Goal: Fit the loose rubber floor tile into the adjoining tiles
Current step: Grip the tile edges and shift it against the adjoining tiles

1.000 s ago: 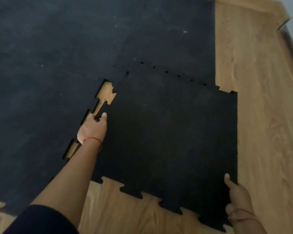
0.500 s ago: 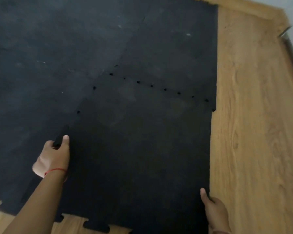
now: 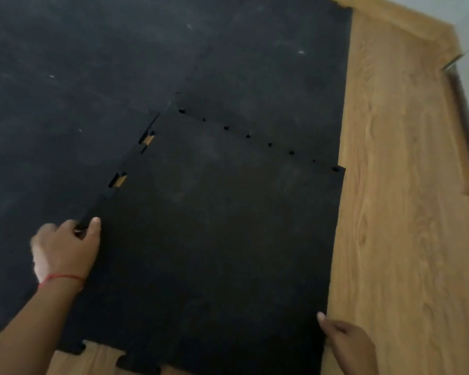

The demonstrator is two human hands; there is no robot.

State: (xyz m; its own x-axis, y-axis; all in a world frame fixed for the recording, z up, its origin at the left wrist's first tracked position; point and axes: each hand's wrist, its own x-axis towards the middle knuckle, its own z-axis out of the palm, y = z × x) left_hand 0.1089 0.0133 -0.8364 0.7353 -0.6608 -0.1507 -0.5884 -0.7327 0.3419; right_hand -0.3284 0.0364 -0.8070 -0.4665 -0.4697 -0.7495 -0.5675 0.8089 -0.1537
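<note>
We see the loose rubber tile [image 3: 214,239], black and square, lying on the wooden floor [image 3: 404,212] in the near right corner of the black matting, and it carries no writing or brand mark that we can read. Its far edge meets the adjoining tile [image 3: 268,71] behind it along a row of small dark holes, and its far right corner juts slightly past that tile's edge. Along its left edge it overlaps the left-hand tile [image 3: 38,158], with two small gaps [image 3: 118,180] where wood shows through. Its near edge shows interlocking tabs over bare wood. Our left hand [image 3: 63,250], with a red thread [image 3: 63,277] on the wrist, pinches the tile's left edge, thumb on top and fingers curled underneath. Our right hand [image 3: 348,345] holds the right edge near the front corner, thumb on the top surface; we cannot see the fingers beneath.
</note>
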